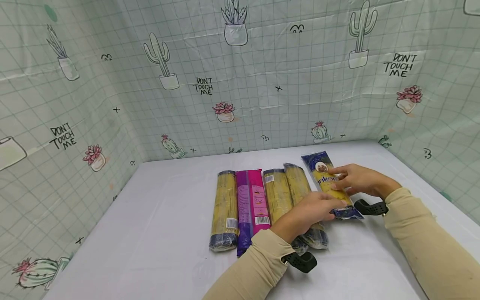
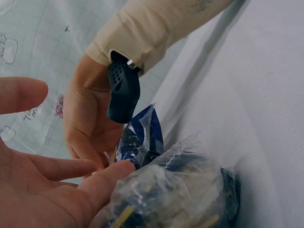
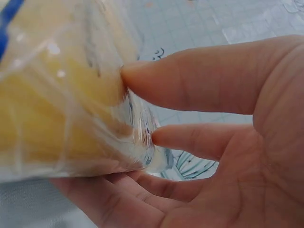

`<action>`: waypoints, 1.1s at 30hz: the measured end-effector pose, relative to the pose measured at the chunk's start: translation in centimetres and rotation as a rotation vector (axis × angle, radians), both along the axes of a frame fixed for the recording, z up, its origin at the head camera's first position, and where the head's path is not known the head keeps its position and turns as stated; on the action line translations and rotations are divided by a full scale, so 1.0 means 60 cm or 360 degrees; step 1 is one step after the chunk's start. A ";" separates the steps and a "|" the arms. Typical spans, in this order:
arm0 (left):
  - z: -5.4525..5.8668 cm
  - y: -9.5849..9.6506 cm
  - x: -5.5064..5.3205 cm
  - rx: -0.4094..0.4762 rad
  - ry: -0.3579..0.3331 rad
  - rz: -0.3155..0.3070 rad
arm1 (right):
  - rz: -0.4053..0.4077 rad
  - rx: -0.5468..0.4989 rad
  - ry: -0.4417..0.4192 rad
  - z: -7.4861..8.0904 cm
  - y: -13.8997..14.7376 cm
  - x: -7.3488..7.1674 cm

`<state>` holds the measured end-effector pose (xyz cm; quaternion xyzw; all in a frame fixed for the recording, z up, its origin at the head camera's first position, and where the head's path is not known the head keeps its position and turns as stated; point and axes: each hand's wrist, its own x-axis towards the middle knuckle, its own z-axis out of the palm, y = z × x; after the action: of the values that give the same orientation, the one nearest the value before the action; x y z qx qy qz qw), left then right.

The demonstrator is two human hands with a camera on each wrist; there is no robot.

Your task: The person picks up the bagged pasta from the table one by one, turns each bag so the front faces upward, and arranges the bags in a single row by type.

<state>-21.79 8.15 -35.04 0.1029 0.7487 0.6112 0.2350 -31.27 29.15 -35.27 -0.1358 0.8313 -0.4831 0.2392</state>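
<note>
A blue-and-yellow spaghetti packet [image 1: 325, 180] with its printed front up lies slanted at the right of the row. My right hand [image 1: 363, 181] grips its right edge; in the right wrist view the thumb [image 3: 190, 78] presses the clear wrap and other fingers reach beneath. My left hand [image 1: 311, 208] is at the packet's near left side with fingers extended, fingertips at its lower end. Below the left forearm and hand lies a yellow spaghetti packet [image 1: 298, 183], partly hidden; its crinkled clear end [image 2: 166, 199] shows large in the left wrist view.
Further left in the row lie another yellow spaghetti packet [image 1: 277, 195], a pink-and-purple packet [image 1: 250, 202] and a yellow packet [image 1: 225, 200] with a blue end. They rest on a white-covered table [image 1: 168, 216]. A cactus-print sheet [image 1: 180, 50] walls the back and sides.
</note>
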 end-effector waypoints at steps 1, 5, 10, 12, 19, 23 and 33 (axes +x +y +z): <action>0.000 0.000 0.000 -0.0004 0.0007 -0.0007 | 0.0006 0.0007 0.0004 -0.001 0.000 -0.001; 0.000 -0.001 0.000 -0.0038 0.0064 -0.0050 | 0.0020 0.0016 0.0012 -0.002 -0.002 -0.001; 0.005 -0.010 0.000 -0.0092 0.0111 -0.0166 | -0.0016 0.0104 0.0067 -0.001 -0.004 0.002; 0.009 -0.015 0.000 -0.0110 0.0111 -0.0210 | -0.0051 0.0165 0.0095 0.002 -0.005 0.003; 0.014 -0.022 -0.004 -0.0140 0.0169 -0.0201 | -0.0165 0.0297 0.0117 0.014 -0.004 0.007; 0.017 -0.034 -0.015 -0.0184 0.0175 -0.0189 | -0.0158 0.0314 0.0128 0.016 -0.006 0.009; 0.019 -0.072 -0.039 -0.0137 0.0224 -0.0114 | -0.0200 0.0389 0.0207 0.021 -0.023 0.012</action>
<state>-24.11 3.84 -33.91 0.1621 0.7847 0.5610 0.2077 -30.56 27.79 -33.98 -0.0842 0.9045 -0.3826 0.1689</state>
